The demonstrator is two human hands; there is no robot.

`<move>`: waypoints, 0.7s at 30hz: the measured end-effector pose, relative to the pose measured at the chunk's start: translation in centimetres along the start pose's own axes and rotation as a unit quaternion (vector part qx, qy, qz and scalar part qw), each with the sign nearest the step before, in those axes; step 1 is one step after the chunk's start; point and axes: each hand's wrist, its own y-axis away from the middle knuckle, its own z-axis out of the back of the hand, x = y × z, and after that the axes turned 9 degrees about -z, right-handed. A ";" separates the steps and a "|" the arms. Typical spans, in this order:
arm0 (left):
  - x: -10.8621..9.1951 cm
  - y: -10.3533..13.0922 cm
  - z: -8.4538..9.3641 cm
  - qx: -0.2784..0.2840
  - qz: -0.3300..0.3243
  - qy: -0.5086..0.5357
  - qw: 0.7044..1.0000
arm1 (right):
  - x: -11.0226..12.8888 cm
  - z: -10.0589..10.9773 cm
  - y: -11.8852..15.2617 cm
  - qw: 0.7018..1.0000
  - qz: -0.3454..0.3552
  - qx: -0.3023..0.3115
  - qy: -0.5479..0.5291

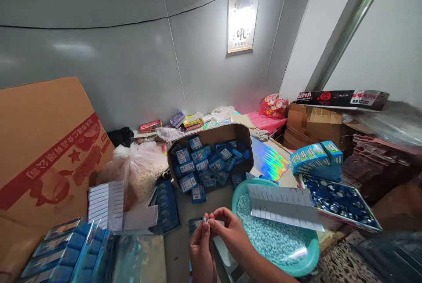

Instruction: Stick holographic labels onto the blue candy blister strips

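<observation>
Bottom center: left hand point(202, 245) and right hand point(231, 230), fingertips together, thumbs and fingers closed in a pinch on a small pale piece point(205, 219); piece mostly hidden by fingers, exact shape unclear. Lower left: blue packs point(62, 252) in rows, beside a clear plastic sheet point(140, 259). Lower right of center, near the right forearm: turquoise basin point(311, 254) full of light-blue pellets point(270, 241), with a folded silvery card point(283, 206) lying across its top. Right of it: shallow tray point(371, 217) of dark, shiny wrapped pieces point(332, 197), green-and-blue boxes point(314, 157) just behind. Center, beyond the hands: open carton point(231, 131) tipped toward the camera, loaded with small blue boxes point(201, 164). Left of it: tied clear bag point(141, 171) of pale bits; big cardboard box point(49, 142) at left edge. Back: gray wall point(115, 67), lit poster point(242, 32) at upper right.
</observation>
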 end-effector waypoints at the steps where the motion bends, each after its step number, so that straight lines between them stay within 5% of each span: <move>1: 0.5 -0.1 0.1 -0.008 0.007 0.017 1.000 | -0.1 0.2 -0.2 1.000 0.006 -0.011 0.017; 7: 1.0 -2.5 1.6 -0.085 0.018 0.015 0.996 | -1.9 2.1 -1.6 0.995 0.027 -0.012 0.094; 12: 0.7 -3.3 3.9 -0.017 0.033 -0.063 0.997 | -3.4 2.4 -2.6 0.970 0.055 0.039 0.233; 21: 1.6 -5.0 6.8 0.040 0.012 -0.247 0.968 | -6.6 2.4 -4.9 0.966 0.017 0.064 0.251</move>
